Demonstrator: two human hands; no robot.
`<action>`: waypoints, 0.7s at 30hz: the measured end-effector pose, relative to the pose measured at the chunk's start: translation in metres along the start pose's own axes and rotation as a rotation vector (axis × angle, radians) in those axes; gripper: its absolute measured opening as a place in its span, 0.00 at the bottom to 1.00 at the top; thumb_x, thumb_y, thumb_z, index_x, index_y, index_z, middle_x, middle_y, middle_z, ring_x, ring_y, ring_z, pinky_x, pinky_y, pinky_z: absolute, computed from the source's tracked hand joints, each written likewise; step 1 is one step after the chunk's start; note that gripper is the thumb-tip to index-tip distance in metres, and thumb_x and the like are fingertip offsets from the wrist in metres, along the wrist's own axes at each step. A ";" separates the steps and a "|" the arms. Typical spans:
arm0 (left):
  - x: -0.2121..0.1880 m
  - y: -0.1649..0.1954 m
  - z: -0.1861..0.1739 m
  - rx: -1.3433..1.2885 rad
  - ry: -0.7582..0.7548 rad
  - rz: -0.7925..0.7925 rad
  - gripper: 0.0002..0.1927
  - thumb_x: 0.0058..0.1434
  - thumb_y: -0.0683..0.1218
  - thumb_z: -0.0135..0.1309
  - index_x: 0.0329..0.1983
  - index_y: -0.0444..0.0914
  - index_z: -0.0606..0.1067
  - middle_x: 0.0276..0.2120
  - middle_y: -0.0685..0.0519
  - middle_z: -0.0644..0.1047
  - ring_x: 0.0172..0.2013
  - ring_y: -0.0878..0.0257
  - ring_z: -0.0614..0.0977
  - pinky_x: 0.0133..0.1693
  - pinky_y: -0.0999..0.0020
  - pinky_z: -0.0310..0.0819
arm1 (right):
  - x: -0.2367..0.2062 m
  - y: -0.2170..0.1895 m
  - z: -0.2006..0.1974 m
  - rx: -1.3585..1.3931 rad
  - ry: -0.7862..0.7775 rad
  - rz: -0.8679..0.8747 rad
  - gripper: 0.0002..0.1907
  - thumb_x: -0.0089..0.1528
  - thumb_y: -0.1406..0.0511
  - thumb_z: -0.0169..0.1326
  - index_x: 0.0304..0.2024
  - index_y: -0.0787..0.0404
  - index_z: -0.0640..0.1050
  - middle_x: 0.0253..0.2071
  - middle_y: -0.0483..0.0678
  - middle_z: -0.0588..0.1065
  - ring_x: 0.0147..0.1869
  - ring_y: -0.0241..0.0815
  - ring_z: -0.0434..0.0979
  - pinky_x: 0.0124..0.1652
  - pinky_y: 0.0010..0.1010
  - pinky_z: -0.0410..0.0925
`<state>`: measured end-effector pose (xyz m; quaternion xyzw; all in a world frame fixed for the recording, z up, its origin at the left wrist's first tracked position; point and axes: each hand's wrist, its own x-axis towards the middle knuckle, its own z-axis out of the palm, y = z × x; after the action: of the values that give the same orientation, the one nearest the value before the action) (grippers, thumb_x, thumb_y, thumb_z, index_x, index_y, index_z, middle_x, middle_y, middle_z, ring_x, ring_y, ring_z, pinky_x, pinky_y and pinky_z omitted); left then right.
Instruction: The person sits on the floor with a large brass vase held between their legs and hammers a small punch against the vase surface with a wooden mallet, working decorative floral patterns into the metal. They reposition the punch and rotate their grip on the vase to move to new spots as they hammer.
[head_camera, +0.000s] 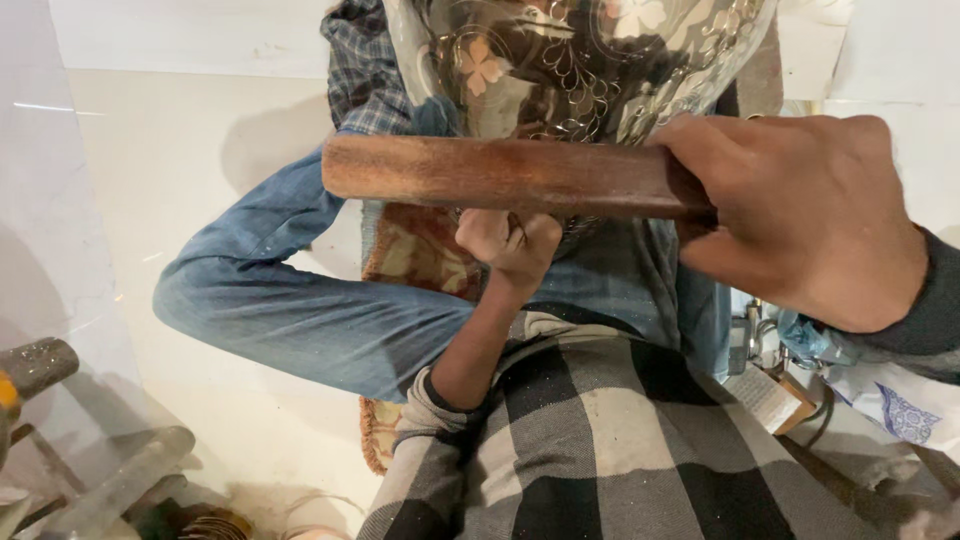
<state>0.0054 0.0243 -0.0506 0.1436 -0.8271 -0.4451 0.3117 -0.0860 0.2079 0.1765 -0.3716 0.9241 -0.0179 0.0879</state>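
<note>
The right hand has its grip closed around one end of a thick brown wooden handle, which lies level across the view and crosses just in front of the lower edge of an engraved metal vessel. The left hand sits under the handle with its fingers curled into a closed grip against the vessel's underside; whether it pinches a small tool or only braces the metal cannot be told. The vessel rests in the lap, over the jeans and a patterned mat.

To work well here, the right grip looks best kept firm and near the handle's end, with the strokes short, so the wood meets the metal squarely and stays clear of the left knuckles, which are touching or nearly touching it from below. The left hand should hold the vessel steady against the thigh.

Room is tight inward, with the bent knee to the left and the checked cloth below. The pale floor is open further left, while metal rods lie at the lower left corner and a bag and bits of clutter crowd the right.
</note>
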 end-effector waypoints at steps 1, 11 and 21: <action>0.001 -0.003 -0.001 -0.081 -0.004 0.048 0.06 0.58 0.39 0.57 0.37 0.34 0.81 0.29 0.49 0.78 0.26 0.58 0.77 0.34 0.68 0.73 | -0.001 0.002 0.001 0.018 0.035 0.011 0.29 0.46 0.59 0.67 0.51 0.49 0.79 0.28 0.42 0.77 0.27 0.46 0.78 0.27 0.38 0.68; 0.011 -0.002 -0.002 -0.753 -0.439 -0.149 0.24 0.63 0.57 0.57 0.50 0.32 0.74 0.44 0.48 0.76 0.43 0.58 0.79 0.47 0.65 0.75 | 0.003 -0.015 -0.033 -0.384 -0.136 -0.119 0.19 0.52 0.53 0.65 0.44 0.46 0.77 0.28 0.37 0.74 0.29 0.35 0.79 0.24 0.28 0.70; 0.010 -0.001 -0.006 -0.346 -0.508 -0.010 0.25 0.61 0.60 0.53 0.48 0.35 0.76 0.39 0.49 0.78 0.40 0.60 0.79 0.45 0.68 0.71 | -0.001 -0.009 -0.015 -0.343 -0.136 -0.125 0.16 0.59 0.51 0.59 0.42 0.51 0.75 0.28 0.37 0.72 0.25 0.34 0.77 0.24 0.27 0.68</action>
<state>0.0012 0.0145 -0.0449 -0.0234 -0.7897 -0.6027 0.1126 -0.0814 0.2019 0.1925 -0.4380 0.8807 0.1595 0.0844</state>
